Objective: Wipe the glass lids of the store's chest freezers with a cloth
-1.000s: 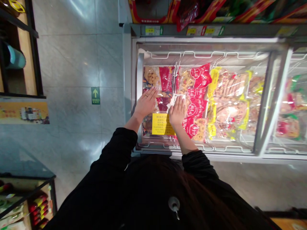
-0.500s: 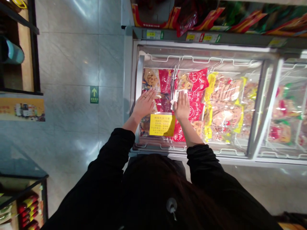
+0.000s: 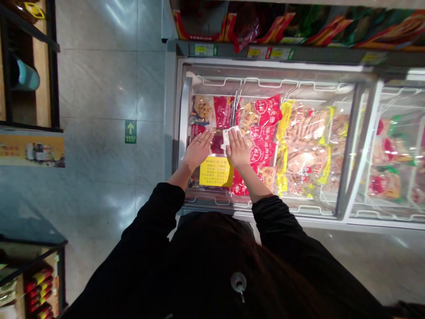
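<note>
Where my right hand [image 3: 238,150] lies flat, its extended fingers nearly together, it partly covers a white cloth [image 3: 226,137] on the clear lid [image 3: 212,91] of a chest freezer [image 3: 171,110]. My left hand [image 3: 198,150] rests palm down on the same lid, fingers straight and slightly spread. Between my wrists, near the cloth, sits a yellow notice [image 3: 215,172].

Beneath the lid, white wire baskets [image 3: 270,87] contain red-and-brown bags [image 3: 203,110] at left, red bags [image 3: 262,150] beside them, and yellow-edged bags [image 3: 308,161] farther right. Past a pale divider [image 3: 361,150], a second bay [image 3: 385,155] also contains bags.

Along the far edge run price tags [image 3: 280,53] and red-trimmed boxes [image 3: 279,31]. The near rim [image 3: 372,223] passes close to my body. Left of the freezer, open tiled floor [image 3: 99,84] extends to wooden shelving [image 3: 43,104].
</note>
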The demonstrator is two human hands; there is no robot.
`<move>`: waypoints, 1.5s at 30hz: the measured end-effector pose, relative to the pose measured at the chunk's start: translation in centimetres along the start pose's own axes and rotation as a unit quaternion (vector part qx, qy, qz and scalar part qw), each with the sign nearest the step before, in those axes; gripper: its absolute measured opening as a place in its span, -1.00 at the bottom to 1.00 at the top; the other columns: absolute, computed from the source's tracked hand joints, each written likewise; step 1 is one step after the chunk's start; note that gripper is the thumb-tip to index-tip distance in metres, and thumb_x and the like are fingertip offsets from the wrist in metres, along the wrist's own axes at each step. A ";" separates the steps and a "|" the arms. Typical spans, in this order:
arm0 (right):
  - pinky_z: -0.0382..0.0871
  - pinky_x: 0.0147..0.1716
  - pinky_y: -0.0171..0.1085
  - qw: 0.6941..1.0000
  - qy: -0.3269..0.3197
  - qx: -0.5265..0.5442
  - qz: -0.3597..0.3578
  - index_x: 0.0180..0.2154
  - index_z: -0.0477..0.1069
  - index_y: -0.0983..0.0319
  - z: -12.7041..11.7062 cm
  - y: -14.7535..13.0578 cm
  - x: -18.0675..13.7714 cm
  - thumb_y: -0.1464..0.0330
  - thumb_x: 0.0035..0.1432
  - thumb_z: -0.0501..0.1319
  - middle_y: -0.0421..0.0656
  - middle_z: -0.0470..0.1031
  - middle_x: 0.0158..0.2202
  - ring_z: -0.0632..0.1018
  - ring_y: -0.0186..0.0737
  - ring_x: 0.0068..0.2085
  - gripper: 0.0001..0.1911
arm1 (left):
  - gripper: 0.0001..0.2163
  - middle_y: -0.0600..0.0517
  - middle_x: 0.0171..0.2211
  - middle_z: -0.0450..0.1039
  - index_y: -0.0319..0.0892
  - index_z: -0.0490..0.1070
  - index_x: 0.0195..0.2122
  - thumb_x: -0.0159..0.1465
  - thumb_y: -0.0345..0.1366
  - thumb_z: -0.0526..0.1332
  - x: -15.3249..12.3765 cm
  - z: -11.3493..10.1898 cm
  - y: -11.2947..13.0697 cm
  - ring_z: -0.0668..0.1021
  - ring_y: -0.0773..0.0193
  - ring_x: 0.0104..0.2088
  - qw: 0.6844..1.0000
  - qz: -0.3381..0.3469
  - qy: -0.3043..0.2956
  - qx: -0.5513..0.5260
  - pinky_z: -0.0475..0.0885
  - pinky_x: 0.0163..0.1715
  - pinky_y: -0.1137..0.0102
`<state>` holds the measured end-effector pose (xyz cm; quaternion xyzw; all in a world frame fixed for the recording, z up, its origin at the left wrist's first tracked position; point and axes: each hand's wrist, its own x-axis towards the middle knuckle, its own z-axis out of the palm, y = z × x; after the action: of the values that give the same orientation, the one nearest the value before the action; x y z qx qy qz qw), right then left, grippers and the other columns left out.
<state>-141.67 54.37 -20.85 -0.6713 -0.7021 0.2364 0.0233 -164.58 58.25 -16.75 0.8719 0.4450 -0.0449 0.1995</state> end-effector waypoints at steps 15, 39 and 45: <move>-0.14 0.59 0.01 0.999 -0.019 0.010 -0.032 0.58 0.02 0.29 0.4 0.3 -2.0 0.24 0.53 -0.10 -0.12 -0.02 0.64 0.00 -0.08 0.63 -0.29 | -0.38 -0.16 0.60 0.01 -0.33 -0.01 0.60 0.51 -0.41 -0.09 -0.9 2.3 7.0 0.08 0.13 0.60 0.998 -0.055 0.018 -0.033 0.06 0.60 0.09; -0.07 0.58 0.10 0.998 0.027 -0.007 0.051 0.59 -0.02 0.36 -2.6 8.4 -3.4 0.24 0.52 -0.14 -0.04 -0.03 0.64 0.00 -0.03 0.63 -0.27 | -0.39 -0.19 0.63 -0.10 -0.45 -0.06 0.59 0.55 -0.36 -0.11 2.8 4.2 11.3 0.04 0.11 0.62 0.999 -0.043 0.011 -0.026 -0.01 0.61 0.14; -0.05 0.58 0.08 0.995 0.025 0.007 0.096 0.59 0.01 0.33 -0.4 5.3 -7.6 0.27 0.53 -0.18 -0.08 -0.01 0.64 -0.01 -0.04 0.63 -0.29 | -0.36 -0.16 0.62 -0.06 -0.34 -0.17 0.63 0.54 -0.39 -0.09 3.8 5.7 12.8 0.04 0.12 0.61 0.995 -0.074 0.042 -0.054 0.04 0.61 0.08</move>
<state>-135.82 47.22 -20.25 -0.7414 -0.6318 0.2251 0.0228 -151.56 52.15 -18.98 0.8256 0.5179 0.0010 0.2240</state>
